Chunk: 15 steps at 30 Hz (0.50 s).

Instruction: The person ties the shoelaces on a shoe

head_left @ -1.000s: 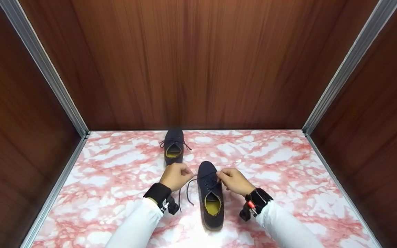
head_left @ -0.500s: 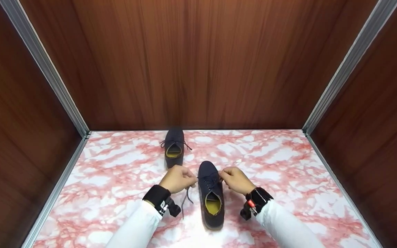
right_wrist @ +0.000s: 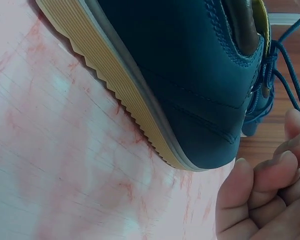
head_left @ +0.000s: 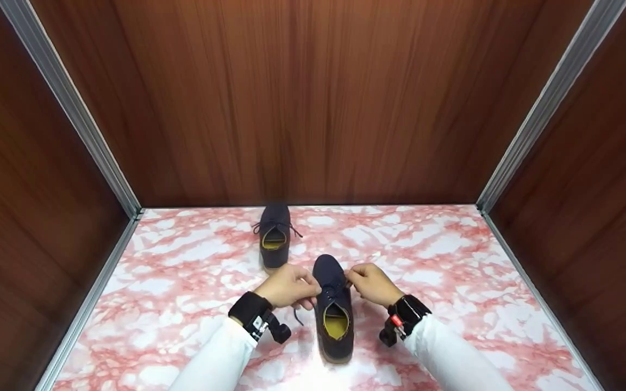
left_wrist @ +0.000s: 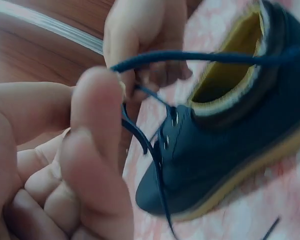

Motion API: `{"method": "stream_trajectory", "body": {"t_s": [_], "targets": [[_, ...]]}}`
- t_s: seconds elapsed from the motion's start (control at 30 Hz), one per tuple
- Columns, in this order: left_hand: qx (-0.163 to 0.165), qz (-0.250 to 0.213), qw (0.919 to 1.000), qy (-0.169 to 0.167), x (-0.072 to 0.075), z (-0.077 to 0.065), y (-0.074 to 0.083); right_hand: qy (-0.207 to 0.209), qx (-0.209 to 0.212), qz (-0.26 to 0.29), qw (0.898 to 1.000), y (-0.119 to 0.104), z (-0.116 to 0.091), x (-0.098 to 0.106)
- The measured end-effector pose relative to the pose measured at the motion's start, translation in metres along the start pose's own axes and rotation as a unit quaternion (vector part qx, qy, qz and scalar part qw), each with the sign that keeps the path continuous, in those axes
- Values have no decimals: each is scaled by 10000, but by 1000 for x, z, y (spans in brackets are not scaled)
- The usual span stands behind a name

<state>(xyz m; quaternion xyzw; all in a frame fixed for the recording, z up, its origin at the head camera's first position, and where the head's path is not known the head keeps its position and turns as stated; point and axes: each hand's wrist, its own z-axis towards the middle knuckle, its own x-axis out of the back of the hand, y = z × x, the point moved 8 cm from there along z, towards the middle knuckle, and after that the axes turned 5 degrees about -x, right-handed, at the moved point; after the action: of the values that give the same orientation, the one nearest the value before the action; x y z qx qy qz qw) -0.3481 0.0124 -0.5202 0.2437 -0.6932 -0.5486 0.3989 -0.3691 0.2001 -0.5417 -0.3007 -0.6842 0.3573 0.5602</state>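
Note:
A dark blue lace-up shoe [head_left: 336,352] with a yellow lining stands upright, its toe pointing away from me. My left hand [head_left: 288,286] is at the shoe's left side by the eyelets. In the left wrist view its thumb and forefinger pinch a blue shoelace [left_wrist: 200,56], and the lace's free end hangs below. On the other side, my right hand [head_left: 374,285] pinches a lace between thumb and finger. The right wrist view has the lace strands [right_wrist: 290,65] running from the shoe's front to those fingertips, partly cut off by the frame edge. My fingers hide part of the lacing.
A matching shoe [head_left: 275,259] with its lace tied in a bow stands farther back on the left. The surface [head_left: 454,304] has a red-and-white marbled pattern. Brown wood-look panels [head_left: 313,108] enclose it at the back and both sides, with metal strips at the corners.
My left hand has moved right and slightly nearer to me, up to the shoe's lacing, drawing the hanging lace end along. The right hand has shifted only slightly right; both shoes stay in place.

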Motion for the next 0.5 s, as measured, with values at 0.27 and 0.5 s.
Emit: {"method": "stream_trajectory", "body": {"t_s": [0.27, 0.5], "targets": [[49, -952, 9952, -234, -21, 3, -1, -23, 25, 45, 10000, -1, 0, 1], [25, -9, 9985, -539, -33, 0, -11, -56, 56, -25, 10000, -2, 1, 1]]}}
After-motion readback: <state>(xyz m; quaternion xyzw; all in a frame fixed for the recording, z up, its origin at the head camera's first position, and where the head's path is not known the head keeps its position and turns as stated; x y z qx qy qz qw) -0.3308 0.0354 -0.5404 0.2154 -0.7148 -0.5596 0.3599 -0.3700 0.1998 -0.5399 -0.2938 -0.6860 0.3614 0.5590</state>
